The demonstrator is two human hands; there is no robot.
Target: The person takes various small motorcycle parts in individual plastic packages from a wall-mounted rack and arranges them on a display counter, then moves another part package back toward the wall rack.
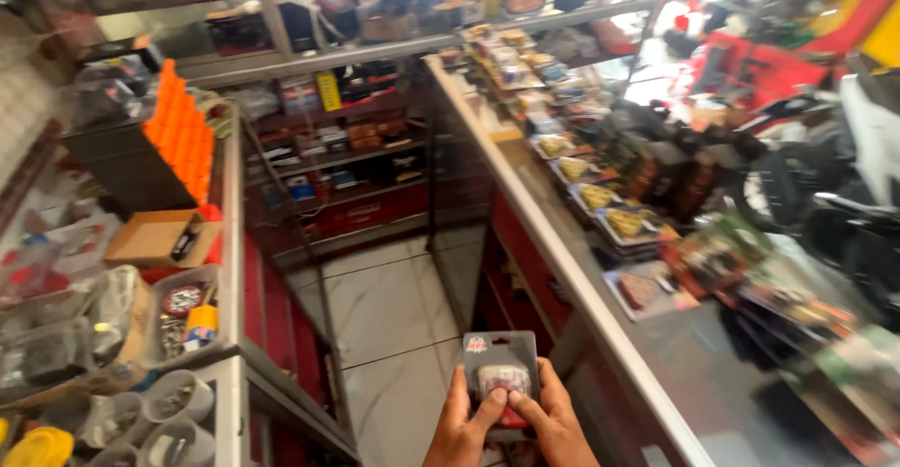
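Observation:
Both hands hold one small blister pack (pixel 500 373) at the bottom centre of the head view. It has a dark backing card and a clear bubble over a small red and white part. My left hand (pixel 462 425) grips its lower left side, thumb on the front. My right hand (pixel 555 422) grips the lower right side, thumb pressed on the bubble's base. The pack stands upright above the tiled floor (pixel 394 317) of a narrow shop aisle.
A glass display counter (pixel 562 251) with packaged goods runs along the right. A metal shelf unit (pixel 230 270) on the left carries boxes, trays of small parts and stacked orange items (pixel 180 129). More shelves stand at the aisle's far end. A motorcycle wheel (pixel 783 181) shows at right.

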